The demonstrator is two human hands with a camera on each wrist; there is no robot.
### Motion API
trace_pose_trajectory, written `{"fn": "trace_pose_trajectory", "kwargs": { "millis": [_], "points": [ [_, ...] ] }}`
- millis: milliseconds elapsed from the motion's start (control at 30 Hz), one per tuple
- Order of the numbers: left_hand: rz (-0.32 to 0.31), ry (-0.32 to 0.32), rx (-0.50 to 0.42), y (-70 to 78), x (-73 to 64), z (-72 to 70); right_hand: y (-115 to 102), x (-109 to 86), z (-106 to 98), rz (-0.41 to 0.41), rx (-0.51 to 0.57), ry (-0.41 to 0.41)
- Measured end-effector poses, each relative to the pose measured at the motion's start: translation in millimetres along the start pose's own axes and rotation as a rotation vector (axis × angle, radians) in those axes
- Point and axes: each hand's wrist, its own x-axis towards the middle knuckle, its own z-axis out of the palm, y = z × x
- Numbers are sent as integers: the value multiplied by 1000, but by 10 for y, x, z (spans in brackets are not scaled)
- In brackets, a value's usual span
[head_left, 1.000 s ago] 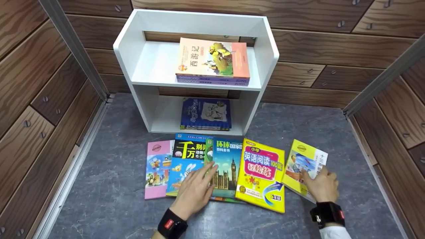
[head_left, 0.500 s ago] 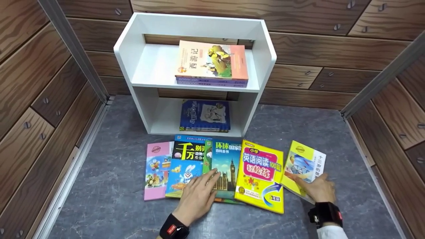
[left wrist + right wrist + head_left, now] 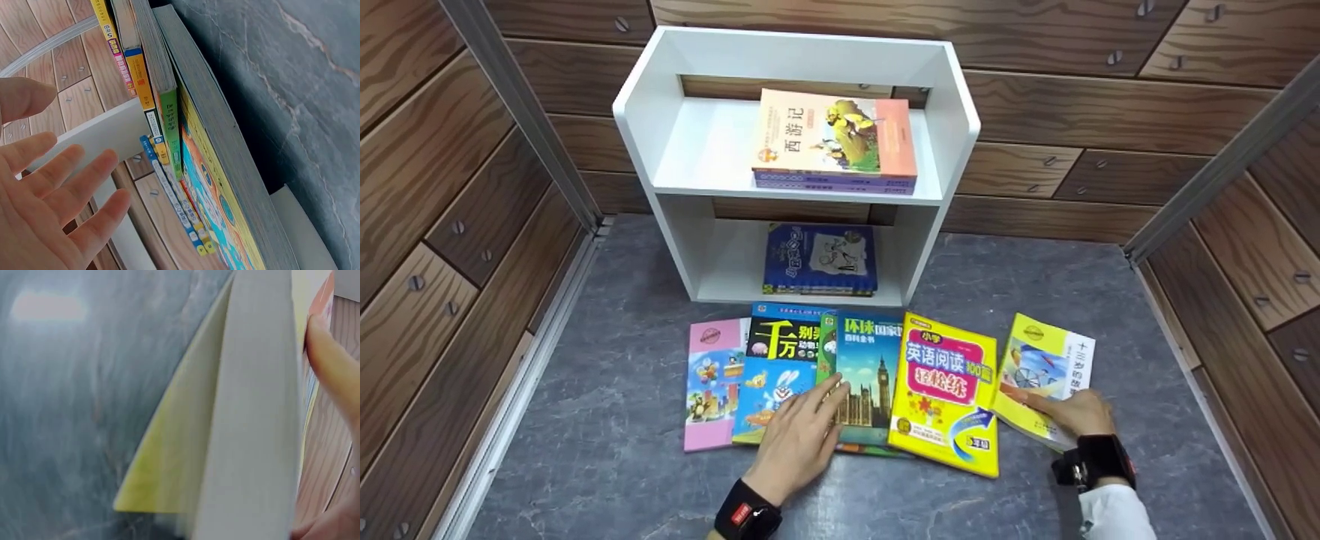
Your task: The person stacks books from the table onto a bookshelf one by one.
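Note:
My right hand (image 3: 1081,420) grips a yellow-and-white paperback (image 3: 1024,352) by its lower right edge, thumb on the cover. The other fingers are hidden by the book. In the right wrist view, its page block (image 3: 256,405) fills the middle, and the yellow back cover (image 3: 149,489) stands slightly away from the pages. My left hand (image 3: 799,435) hovers with extended fingers over a rabbit-cover book (image 3: 780,379) and a clock-tower book (image 3: 870,375). The left wrist view shows this hand (image 3: 50,202) apart from the books.
A yellow English-reading book (image 3: 945,405) lies between the hands, and a pink-bordered book (image 3: 712,420) at the far left. Behind them stands a white two-tier shelf (image 3: 802,199), bearing orange-covered (image 3: 780,135) and blue (image 3: 791,255) book stacks. Wood-patterned walls (image 3: 1020,97) surround the floor.
My right hand has shifted slightly along the paperback, its fingers going out of sight past the right edge. My left hand stays nearly in place. The head view has tilted a little.

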Motion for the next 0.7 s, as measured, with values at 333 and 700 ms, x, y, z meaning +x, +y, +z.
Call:
{"fn": "trace_pose_trajectory", "kwargs": {
  "millis": [333, 700],
  "points": [
    [-2, 12, 10, -13, -12, 10, 70, -23, 111, -130, 169, 109],
    [17, 42, -2, -30, 8, 20, 108, -98, 121, -241, 326, 340]
  ]
}}
